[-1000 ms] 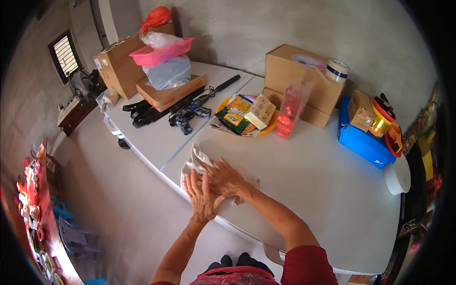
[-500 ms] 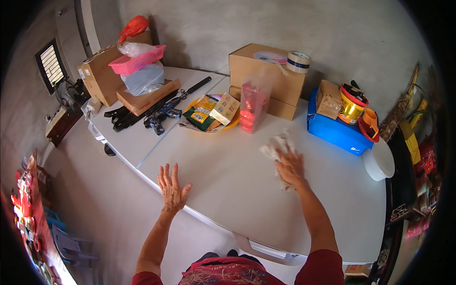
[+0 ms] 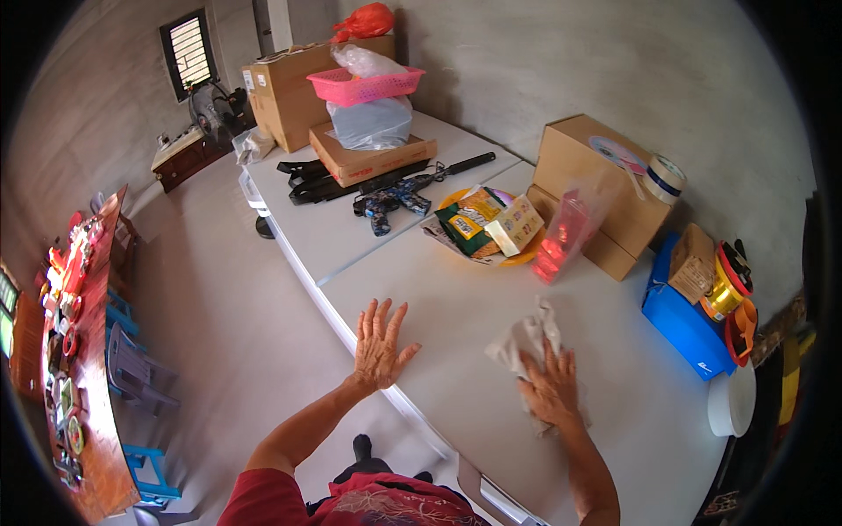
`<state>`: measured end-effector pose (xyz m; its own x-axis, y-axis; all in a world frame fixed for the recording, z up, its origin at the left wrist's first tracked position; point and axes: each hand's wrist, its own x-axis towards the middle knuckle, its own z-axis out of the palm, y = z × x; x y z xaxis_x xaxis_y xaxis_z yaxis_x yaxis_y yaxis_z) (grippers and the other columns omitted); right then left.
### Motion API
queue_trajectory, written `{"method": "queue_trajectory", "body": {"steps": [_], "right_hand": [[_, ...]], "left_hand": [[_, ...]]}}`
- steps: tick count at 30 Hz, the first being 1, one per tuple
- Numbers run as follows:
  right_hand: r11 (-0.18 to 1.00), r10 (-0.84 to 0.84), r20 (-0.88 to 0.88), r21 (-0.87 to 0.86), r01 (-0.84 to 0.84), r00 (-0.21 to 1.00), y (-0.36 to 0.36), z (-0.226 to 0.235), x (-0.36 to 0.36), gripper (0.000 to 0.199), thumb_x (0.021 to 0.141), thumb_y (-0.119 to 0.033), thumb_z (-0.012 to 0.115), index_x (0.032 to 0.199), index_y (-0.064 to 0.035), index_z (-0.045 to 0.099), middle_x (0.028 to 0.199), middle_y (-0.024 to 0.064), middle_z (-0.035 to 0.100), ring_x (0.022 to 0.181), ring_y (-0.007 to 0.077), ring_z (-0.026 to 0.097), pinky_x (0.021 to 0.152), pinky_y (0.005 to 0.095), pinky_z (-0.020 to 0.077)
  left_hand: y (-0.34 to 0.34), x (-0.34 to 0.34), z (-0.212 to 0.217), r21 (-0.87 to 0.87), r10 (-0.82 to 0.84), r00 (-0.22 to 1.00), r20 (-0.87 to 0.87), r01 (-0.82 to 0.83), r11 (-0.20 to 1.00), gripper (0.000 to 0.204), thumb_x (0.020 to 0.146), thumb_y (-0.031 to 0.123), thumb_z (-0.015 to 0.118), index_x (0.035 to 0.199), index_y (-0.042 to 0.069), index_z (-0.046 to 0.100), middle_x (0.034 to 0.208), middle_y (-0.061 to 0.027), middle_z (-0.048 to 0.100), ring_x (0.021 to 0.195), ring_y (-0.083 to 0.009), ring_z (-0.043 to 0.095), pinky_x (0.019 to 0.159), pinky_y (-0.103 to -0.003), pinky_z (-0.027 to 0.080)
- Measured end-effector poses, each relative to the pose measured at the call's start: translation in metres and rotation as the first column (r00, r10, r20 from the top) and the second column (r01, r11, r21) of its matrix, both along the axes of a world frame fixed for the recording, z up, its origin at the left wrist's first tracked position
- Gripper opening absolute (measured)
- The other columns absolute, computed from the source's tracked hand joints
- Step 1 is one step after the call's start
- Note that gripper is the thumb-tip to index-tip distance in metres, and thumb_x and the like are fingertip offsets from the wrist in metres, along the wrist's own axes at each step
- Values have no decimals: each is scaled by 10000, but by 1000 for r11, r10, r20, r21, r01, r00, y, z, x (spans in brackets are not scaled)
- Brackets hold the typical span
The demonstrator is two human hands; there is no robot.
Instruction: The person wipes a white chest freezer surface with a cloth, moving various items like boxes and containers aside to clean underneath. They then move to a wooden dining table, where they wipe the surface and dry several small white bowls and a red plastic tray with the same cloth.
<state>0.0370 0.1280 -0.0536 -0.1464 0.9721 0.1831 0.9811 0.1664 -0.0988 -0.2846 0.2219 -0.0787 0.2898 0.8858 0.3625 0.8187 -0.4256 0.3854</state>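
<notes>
My right hand (image 3: pixel 551 390) presses a crumpled pale cloth (image 3: pixel 526 337) flat against the white table (image 3: pixel 456 307), fingers spread over it. My left hand (image 3: pixel 380 344) rests palm down on the table's near edge, fingers apart and holding nothing. About a hand's width of bare tabletop lies between the two hands.
Beyond the hands sit a red clear bag (image 3: pixel 561 237), a yellow plate with packets (image 3: pixel 491 226), cardboard boxes (image 3: pixel 596 188), a tape roll (image 3: pixel 664 178) and a blue box (image 3: pixel 684 316). Farther left lie a toy gun (image 3: pixel 395 200), a pink basket (image 3: pixel 367 86) and more boxes. A white plate (image 3: pixel 731 401) is at the right.
The right hand with the cloth slid from the table's left near edge out to the right, then back toward the middle. The left hand stayed flat on the edge.
</notes>
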Motion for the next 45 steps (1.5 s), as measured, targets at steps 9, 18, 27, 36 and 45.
{"method": "queue_trajectory", "body": {"steps": [9, 18, 27, 36, 45], "right_hand": [[983, 178, -57, -41, -180, 982, 99, 5, -127, 549, 854, -405, 518, 1376, -283, 397, 1451, 224, 280, 1310, 457, 259, 1108, 547, 127], [993, 65, -37, 102, -60, 997, 230, -21, -209, 570, 878, -401, 465, 1382, -150, 377, 1449, 205, 285, 1284, 411, 304, 1085, 543, 166], [980, 160, 10, 122, -160, 987, 185, -4, -230, 538, 843, -375, 534, 1322, -141, 467, 1384, 155, 398, 1208, 356, 395, 1043, 557, 246], [997, -64, -45, -42, 62, 997, 100, 22, -222, 535, 836, -338, 546, 1327, -145, 456, 1393, 154, 383, 1247, 368, 358, 1046, 598, 195], [993, -117, -79, -22, 115, 990, 136, 25, -218, 547, 817, -316, 560, 1326, -144, 457, 1407, 175, 372, 1233, 390, 373, 1053, 588, 195]], "left_hand": [[1, -9, -3, 101, -108, 982, 158, 92, 991, 774, 862, 565, 489, 1436, 103, 255, 1452, -227, 198, 1346, -445, 153, 1081, -582, 131], [10, -26, 0, 63, -356, 869, 345, 357, 932, 855, 813, 588, 554, 1440, 105, 231, 1452, -243, 171, 1331, -457, 176, 1077, -564, 166], [208, -91, 41, 208, -199, 889, 412, 120, 971, 808, 694, 134, 773, 1361, 59, 323, 1387, -282, 233, 1262, -463, 268, 1038, -495, 276], [319, -97, 35, -374, -154, 954, 256, 245, 895, 1232, 513, 487, 864, 1459, 154, 149, 1389, -308, 200, 1298, -450, 223, 1060, -522, 246], [349, -50, 12, -242, -183, 907, 378, 287, 927, 1163, 513, 491, 870, 1423, 123, 246, 1345, -249, 270, 1263, -384, 299, 1054, -433, 322]]}}
